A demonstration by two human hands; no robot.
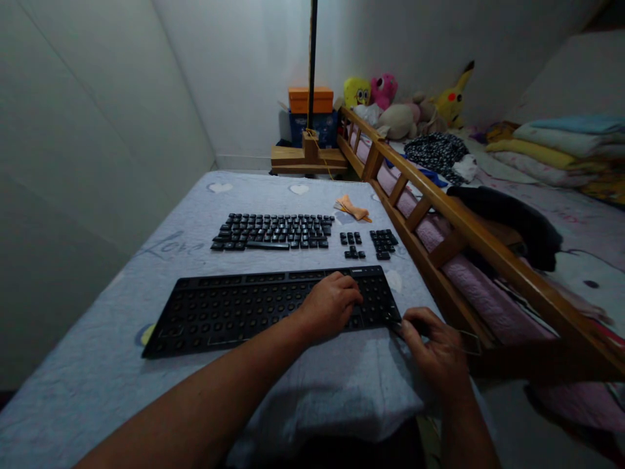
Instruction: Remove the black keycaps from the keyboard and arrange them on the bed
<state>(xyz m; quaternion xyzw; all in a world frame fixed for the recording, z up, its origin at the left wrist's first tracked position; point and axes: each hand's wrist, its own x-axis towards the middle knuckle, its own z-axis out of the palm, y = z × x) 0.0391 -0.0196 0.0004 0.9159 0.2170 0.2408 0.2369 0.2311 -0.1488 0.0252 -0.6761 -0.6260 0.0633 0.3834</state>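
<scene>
A black keyboard (234, 306) lies on the cloth in front of me, its keycaps off and the rows of switch mounts bare. On its right half rests my left hand (331, 301), fingers curled down; whether anything is under the fingertips is hidden. At the keyboard's lower right corner, my right hand (432, 345) is closed round a thin tool with a wire loop (469, 340) sticking out behind. The tool's dark tip touches or nearly touches the number-pad area. Behind the keyboard, black keycaps (278, 229) are laid out in keyboard order, with number-pad keycaps (383, 242) at the right.
A crumpled orange cloth or wrapper (352, 208) lies beyond the keycaps. A wooden bed rail (415, 172) borders the table's right side, with bedding and plush toys past it. At the far end stand a wooden base with a pole (310, 156) and an orange box (310, 100).
</scene>
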